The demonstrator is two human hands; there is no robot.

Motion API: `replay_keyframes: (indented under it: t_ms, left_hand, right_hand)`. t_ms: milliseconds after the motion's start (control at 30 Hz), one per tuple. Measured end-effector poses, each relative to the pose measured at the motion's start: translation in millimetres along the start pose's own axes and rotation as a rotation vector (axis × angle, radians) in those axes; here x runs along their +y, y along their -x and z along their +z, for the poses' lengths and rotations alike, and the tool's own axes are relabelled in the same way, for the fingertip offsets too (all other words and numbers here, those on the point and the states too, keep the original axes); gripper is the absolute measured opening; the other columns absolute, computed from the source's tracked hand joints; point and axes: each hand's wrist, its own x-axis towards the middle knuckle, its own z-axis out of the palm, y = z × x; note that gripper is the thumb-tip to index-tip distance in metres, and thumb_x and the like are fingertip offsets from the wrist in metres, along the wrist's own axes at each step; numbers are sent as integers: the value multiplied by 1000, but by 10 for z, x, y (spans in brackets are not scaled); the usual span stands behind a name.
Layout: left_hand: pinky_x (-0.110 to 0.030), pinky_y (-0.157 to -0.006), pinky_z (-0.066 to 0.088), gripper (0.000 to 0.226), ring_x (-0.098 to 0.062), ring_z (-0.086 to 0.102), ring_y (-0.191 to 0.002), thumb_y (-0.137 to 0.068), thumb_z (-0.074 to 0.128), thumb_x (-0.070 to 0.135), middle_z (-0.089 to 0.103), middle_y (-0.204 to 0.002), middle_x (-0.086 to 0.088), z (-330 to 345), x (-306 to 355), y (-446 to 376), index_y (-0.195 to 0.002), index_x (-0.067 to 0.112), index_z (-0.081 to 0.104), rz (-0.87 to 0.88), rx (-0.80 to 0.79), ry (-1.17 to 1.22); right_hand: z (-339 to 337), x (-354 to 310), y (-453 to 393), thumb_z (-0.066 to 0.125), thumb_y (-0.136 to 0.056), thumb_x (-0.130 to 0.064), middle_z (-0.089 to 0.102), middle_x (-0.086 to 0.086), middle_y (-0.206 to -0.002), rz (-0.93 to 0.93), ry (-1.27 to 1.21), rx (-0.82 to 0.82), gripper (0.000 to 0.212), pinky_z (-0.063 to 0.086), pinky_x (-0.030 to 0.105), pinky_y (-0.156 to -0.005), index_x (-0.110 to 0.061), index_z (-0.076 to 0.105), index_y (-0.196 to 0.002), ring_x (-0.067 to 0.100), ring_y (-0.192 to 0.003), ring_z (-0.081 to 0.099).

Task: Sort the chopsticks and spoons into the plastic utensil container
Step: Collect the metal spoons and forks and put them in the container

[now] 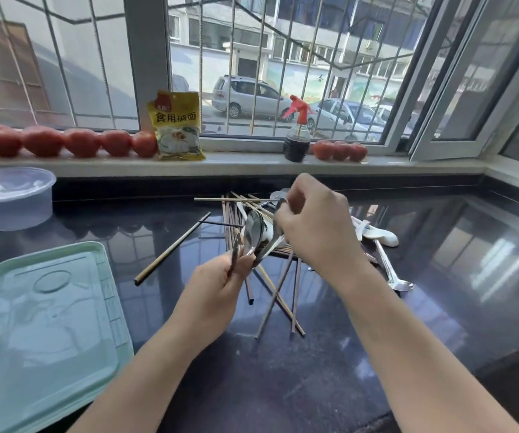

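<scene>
Nearest, the left hand (217,285) grips a bunch of metal spoons (253,229) by their handles, bowls raised above its knuckles. Just right of it and a little farther off, the right hand (311,226) pinches another spoon handle, its fingers curled down toward that bunch. Under and behind both hands, chopsticks (278,289) lie crossed in a loose pile on the dark counter (439,307), and 1 stray chopstick (173,250) lies apart to the left of the left hand. Right of the right hand, a long steel spoon (391,270) and white ceramic spoons (377,234) rest on the counter. Left of the left hand sits the green container (42,335), lid on. Beyond it stands a clear tub (11,198). Farthest, on the sill, stand tomatoes (64,142), a yellow packet (178,126) and a spray bottle (297,132).
</scene>
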Motion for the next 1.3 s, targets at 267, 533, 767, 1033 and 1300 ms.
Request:
replay_keyframes:
  t_ms: [267, 533, 767, 1033, 1300]
  left_hand:
    - [-26, -55, 36, 52, -6, 47, -62, -93, 27, 71, 49, -64, 11, -22, 46, -14, -74, 30, 52, 44, 37, -94]
    - [-35, -83, 43, 71, -18, 52, -95, -94, 20, 64, 59, -97, -1, -39, 98, -35, -102, 10, 66, 35, 24, -141]
    - [-35, -77, 50, 33, -16, 50, -89, -96, 32, 55, 48, -96, 0, -46, 87, -58, -96, 46, 64, -31, -57, 42]
    - [-23, -45, 28, 27, -6, 31, -44, -106, 45, 38, 40, -50, 14, -40, -30, -46, -87, 20, 51, -145, -129, 21]
    - [-20, -40, 19, 20, -11, 29, -41, -105, 53, 25, 47, -62, -4, -52, 28, -71, -87, 15, 54, -666, -161, 404]
  right_hand:
    - [33, -30, -12, 71, -93, -32, 70, -10, -67, 231, -588, -357, 15, 51, 23, -49, -17, 75, -94, 11, -52, 63]
    - [168, -86, 26, 69, -92, -44, 68, 17, -99, 446, -823, -478, 44, 52, 26, -51, -3, 66, -107, 13, -54, 59]
    - [185, -166, -12, 68, -94, -41, 69, 19, -105, 440, -795, -502, 36, 56, 28, -57, -7, 66, -106, 14, -57, 66]
    - [-32, 723, 90, 53, -98, -46, 72, 5, -99, 350, -38, -165, 30, 54, 35, -73, -24, 73, -93, 25, -86, 70]
    - [-457, 2039, 541, 50, -95, -32, 60, 21, -120, 842, 596, -211, 32, 45, 41, -86, -12, 62, -117, 42, -110, 58]
